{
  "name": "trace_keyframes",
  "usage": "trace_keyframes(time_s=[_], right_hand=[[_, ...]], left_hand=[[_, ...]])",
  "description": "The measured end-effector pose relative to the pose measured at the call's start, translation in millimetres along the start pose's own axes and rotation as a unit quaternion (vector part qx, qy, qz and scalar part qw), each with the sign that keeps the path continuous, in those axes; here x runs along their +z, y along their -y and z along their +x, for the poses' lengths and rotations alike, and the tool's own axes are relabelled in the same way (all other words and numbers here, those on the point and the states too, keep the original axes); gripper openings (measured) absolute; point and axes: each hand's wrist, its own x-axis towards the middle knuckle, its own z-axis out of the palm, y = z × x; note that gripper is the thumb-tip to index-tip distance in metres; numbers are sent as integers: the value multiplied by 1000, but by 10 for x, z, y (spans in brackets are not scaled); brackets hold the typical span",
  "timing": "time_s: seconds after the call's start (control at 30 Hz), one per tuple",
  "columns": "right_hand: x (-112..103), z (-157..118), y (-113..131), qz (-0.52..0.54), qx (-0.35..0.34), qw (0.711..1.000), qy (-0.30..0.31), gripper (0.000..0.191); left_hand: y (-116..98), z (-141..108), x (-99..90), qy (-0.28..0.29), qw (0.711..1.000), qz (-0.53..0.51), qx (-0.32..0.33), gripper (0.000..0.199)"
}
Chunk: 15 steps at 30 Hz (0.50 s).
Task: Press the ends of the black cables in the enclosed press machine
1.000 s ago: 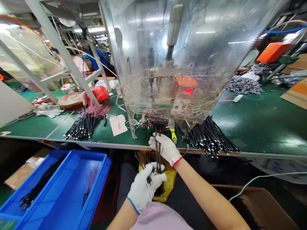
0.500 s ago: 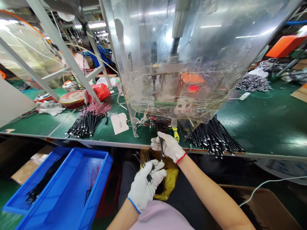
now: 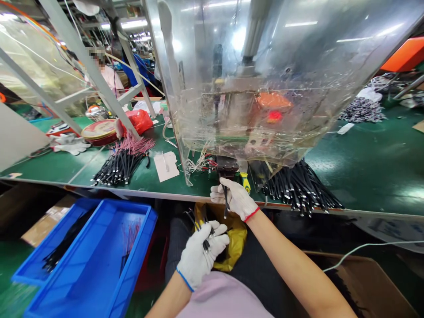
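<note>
White-gloved left hand (image 3: 202, 256) closed on black cables (image 3: 198, 225), right hand (image 3: 236, 199) around a single cable (image 3: 225, 208).

The left hand (image 3: 202, 256) wears a white knit glove edged in blue at the wrist, the right hand (image 3: 236, 198) the same white edged in red. Black cables (image 3: 300, 190) banded with silver fan across the green counter (image 3: 56, 170). Nearby are pink wire tips (image 3: 137, 145), a red bag (image 3: 139, 121), a yellow bag (image 3: 236, 240) and a bright blue tray (image 3: 142, 221).
</note>
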Motion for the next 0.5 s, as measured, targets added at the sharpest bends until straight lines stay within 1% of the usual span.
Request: trace_keyframes(time_s=[0.1, 0.2, 0.23, 0.27, 0.3, 0.37, 0.4, 0.43, 0.5], right_hand=[[-38, 10, 4, -3, -5, 1000, 23, 41], [-212, -38, -44, -17, -19, 995, 93, 30], [-305, -64, -95, -33, -2, 992, 121, 29], [-408, -92, -169, -54, 32, 987, 147, 32], [-513, -121, -267, -75, 79, 979, 170, 38], [-695, -174, -523, -89, 173, 960, 201, 47], [-759, -195, -668, -72, 193, 957, 203, 47], [-800, -211, -813, -42, 190, 961, 195, 44], [-820, -222, -1069, 25, 142, 979, 146, 31]], left_hand=[[-1, -8, -46, 38, 999, -3, -13, 16], [-9, -27, -158, 82, 996, 16, -23, 17], [-15, -36, -215, 88, 995, 41, -21, 19], [-24, -46, -282, 91, 993, 78, -17, 21], [-35, -55, -356, 97, 987, 125, -15, 24], [-60, -65, -513, 118, 963, 242, -29, 28], [-71, -65, -587, 129, 944, 300, -46, 30], [-79, -63, -652, 135, 924, 352, -65, 33], [-86, -54, -746, 129, 888, 432, -89, 37]])
